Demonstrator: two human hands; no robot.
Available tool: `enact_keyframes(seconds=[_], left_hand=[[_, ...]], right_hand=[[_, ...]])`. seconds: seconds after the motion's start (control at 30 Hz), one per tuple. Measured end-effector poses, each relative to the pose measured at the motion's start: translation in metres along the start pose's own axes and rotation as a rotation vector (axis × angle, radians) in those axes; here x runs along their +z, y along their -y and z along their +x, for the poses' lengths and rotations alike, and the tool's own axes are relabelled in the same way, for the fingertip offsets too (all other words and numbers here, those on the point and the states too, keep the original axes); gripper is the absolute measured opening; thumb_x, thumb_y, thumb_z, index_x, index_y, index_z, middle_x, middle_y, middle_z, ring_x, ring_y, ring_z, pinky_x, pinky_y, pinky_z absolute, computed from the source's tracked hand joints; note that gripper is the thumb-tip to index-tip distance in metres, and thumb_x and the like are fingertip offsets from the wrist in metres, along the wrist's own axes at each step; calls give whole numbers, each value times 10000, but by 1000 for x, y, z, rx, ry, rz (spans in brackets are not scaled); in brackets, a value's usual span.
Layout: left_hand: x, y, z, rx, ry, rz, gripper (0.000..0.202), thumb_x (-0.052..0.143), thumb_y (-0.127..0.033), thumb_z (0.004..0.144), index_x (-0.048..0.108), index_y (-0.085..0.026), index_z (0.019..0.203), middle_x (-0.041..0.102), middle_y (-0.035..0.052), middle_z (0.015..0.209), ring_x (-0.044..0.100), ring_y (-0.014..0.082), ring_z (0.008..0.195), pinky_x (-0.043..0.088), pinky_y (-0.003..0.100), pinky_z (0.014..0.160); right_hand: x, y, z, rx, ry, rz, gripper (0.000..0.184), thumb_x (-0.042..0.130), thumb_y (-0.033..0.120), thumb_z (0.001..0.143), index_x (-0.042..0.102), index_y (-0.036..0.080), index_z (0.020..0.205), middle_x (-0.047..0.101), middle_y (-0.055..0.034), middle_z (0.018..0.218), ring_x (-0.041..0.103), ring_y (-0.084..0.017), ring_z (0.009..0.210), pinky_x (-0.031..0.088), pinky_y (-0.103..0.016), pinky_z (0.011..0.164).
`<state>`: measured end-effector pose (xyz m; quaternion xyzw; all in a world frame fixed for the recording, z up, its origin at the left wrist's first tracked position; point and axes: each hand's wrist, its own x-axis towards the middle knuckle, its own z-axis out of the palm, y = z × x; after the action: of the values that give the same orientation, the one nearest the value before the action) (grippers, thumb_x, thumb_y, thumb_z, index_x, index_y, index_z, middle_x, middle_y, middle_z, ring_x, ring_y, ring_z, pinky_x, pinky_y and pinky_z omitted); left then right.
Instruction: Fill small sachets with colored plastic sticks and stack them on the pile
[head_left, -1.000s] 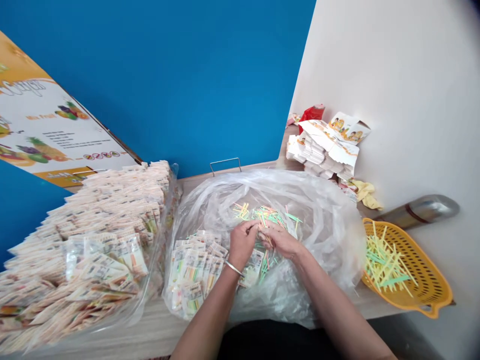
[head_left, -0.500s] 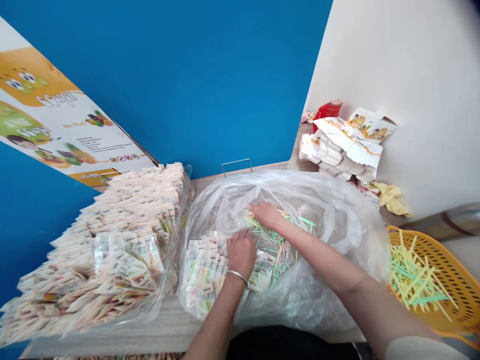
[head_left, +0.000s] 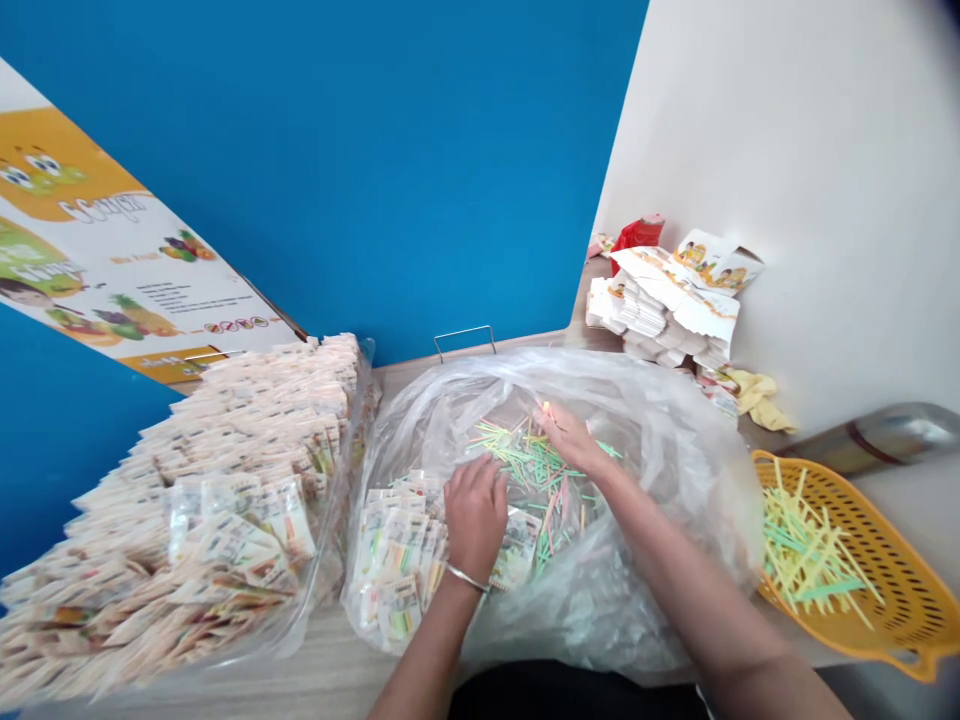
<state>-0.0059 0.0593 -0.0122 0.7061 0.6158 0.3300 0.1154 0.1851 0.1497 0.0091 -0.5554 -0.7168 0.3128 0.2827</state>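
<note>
Centre frame, coloured sticks (head_left: 536, 460) lie on clear plastic (head_left: 592, 610); the right hand (head_left: 568, 437) appears clamped on a few, seemingly gathering; the left hand (head_left: 475, 505), palm down among printed packets (head_left: 397, 545), has unclear grip; next calls for selective pinching.

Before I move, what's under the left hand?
Directly beneath the left hand is covered, so I can't tell. Around it, packets show to its left, with another right of its wrist; loose sticks lie to its upper right.
</note>
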Motion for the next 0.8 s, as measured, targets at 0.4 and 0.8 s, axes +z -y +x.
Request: enact_keyframes(seconds=[0.4,0.8], left_hand=[[20,-69,-6,-846,229,-1699,497,351,-532,971,660,-154,1061,697,122,1097,654,228,1057,528,385,944],[-2,-38,-49,-411,259,-764,418,484,-489,928,648,-193,1173,648,128,1203,560,272,1161,390,444,1045]], right_hand=[[57,32,-74,10,-430,372,402,540,502,876,365,241,627,469,27,620,457,-152,622,425,-294,679],[47,3,-83,98,-319,359,485,281,449,987,692,198,930,708,-69,887,638,-220,930,472,-330,863]])
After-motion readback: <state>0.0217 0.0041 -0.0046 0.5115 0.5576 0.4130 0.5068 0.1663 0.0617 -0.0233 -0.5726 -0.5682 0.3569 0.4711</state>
